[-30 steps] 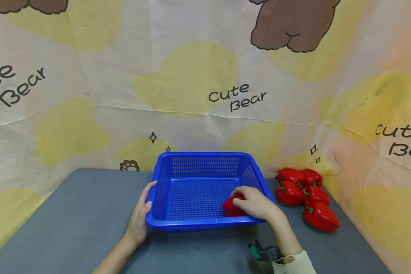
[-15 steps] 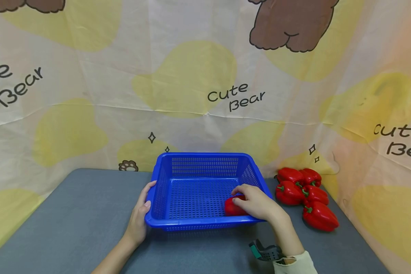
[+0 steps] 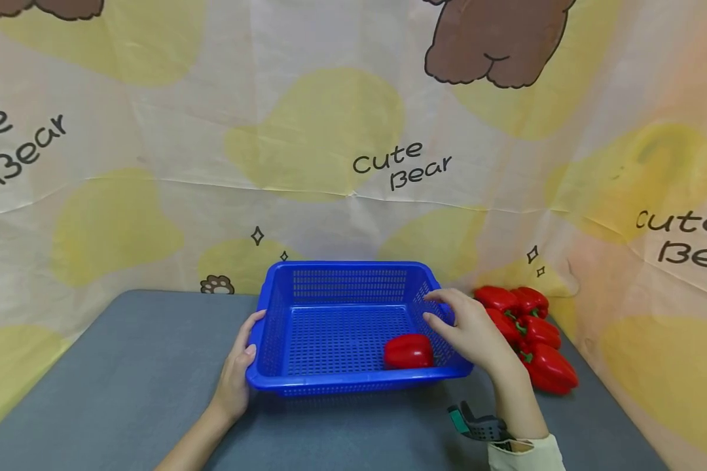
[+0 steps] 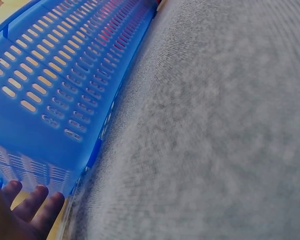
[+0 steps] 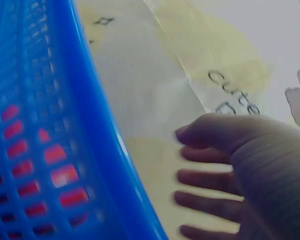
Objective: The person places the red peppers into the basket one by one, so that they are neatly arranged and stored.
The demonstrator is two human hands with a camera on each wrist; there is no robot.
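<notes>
A blue plastic basket (image 3: 359, 380) with perforated walls stands on the grey table. Inside it, at the near right corner, lies one red bell pepper (image 3: 408, 351); its red also shows through the holes in both wrist views. My left hand (image 3: 234, 378) rests against the basket's left side, thumb and fingers along the outer rim, and in the left wrist view its fingers (image 4: 31, 204) reach fairly straight by the end wall. Over the basket's right rim is my right hand (image 3: 477, 330), with nothing in it, thumb and fingers spread apart.
Right of the basket, a group of several red bell peppers (image 3: 550, 368) lies on the grey table (image 3: 124, 373), partly behind my right hand. A printed cloth (image 3: 306, 131) hangs behind the table. My right wrist wears a dark strap (image 3: 483, 426).
My right hand has let go of the bell pepper in the basket and moved up and right to the right rim. The left hand stays at the left side.
</notes>
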